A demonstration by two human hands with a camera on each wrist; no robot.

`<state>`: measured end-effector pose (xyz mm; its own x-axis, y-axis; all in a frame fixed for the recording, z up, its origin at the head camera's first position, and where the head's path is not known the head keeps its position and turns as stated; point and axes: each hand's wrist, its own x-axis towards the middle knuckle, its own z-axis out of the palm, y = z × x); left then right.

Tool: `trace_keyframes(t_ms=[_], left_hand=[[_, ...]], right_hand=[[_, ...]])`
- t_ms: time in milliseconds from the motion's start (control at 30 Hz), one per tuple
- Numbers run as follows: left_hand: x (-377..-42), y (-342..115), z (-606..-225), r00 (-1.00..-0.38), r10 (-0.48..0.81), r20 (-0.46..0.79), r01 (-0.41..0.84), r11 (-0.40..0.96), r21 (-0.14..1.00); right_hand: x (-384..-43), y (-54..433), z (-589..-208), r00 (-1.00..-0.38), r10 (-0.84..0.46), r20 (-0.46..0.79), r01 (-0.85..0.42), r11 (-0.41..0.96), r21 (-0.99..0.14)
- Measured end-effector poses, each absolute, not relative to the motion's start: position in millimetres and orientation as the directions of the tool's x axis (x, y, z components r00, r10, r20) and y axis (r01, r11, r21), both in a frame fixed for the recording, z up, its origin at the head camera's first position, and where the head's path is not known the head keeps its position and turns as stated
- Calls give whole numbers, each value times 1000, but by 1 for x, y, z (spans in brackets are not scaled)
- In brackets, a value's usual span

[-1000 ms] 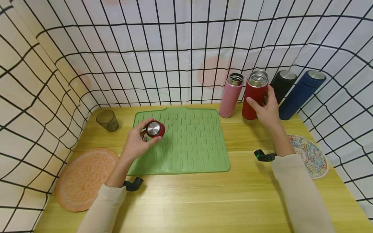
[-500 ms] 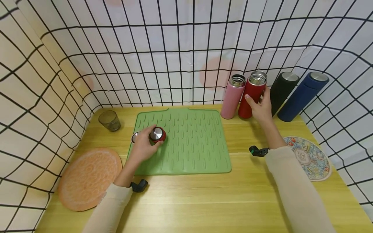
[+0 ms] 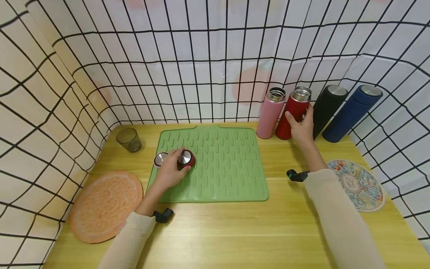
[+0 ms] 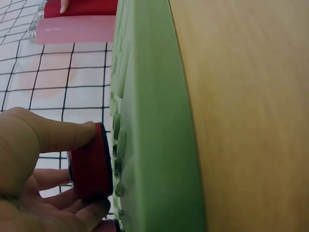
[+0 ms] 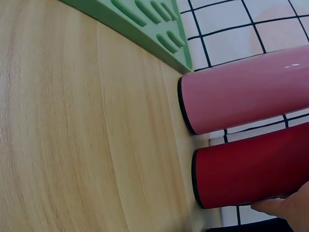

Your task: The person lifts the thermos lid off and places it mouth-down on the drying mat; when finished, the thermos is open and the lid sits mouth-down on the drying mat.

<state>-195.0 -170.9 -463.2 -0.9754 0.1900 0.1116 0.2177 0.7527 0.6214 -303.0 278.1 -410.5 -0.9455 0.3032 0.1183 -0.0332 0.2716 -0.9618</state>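
My left hand [image 3: 169, 172] pinches a red lid [image 3: 186, 158] with a brushed silver top between thumb and fingers, right at the ribbed face of the green drying mat [image 3: 218, 168]. Partly behind that hand, a second silver-topped lid [image 3: 160, 159] lies near the mat's left edge. My right hand [image 3: 303, 129] grips a red thermos bottle [image 3: 290, 114], which stands upright without a lid, its steel neck showing. Just left of it stands a lidless pink thermos bottle [image 3: 270, 116]. In the right wrist view the red bottle's base [image 5: 212, 179] is close to the tabletop.
To the right of the red bottle stand a black bottle [image 3: 328, 110] and a blue bottle [image 3: 352, 114], both capped. A brown glass [image 3: 129, 139] is at the back left. An orange round mat [image 3: 106, 207] and a patterned round mat [image 3: 367, 192] flank the table; black wire grid surrounds it.
My left hand has brought the red lid down to the mat, and the second lid has come into view beside it. The red bottle has shifted left, closer to the pink one.
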Motion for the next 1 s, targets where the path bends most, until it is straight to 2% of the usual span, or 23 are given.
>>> trace_keyframes(t_ms=[200,500,800,1000], left_hand=[[-194,-169,-465,-973,206,107,227,748,623],[-194,-169,-463,-970,220,103,236,757,610],[-192,-173,-459,-967,227,117,251,760,599],[-191,-175,-454,-955,245,167,296,743,601]], right_hand=[[-307,285,-421,-943,310,119,-15,317,-948],[-298,288,-410,-953,286,104,15,387,-922],[-272,295,-401,-946,276,171,-28,455,-890],[-254,309,-399,-912,293,287,-97,527,-844]])
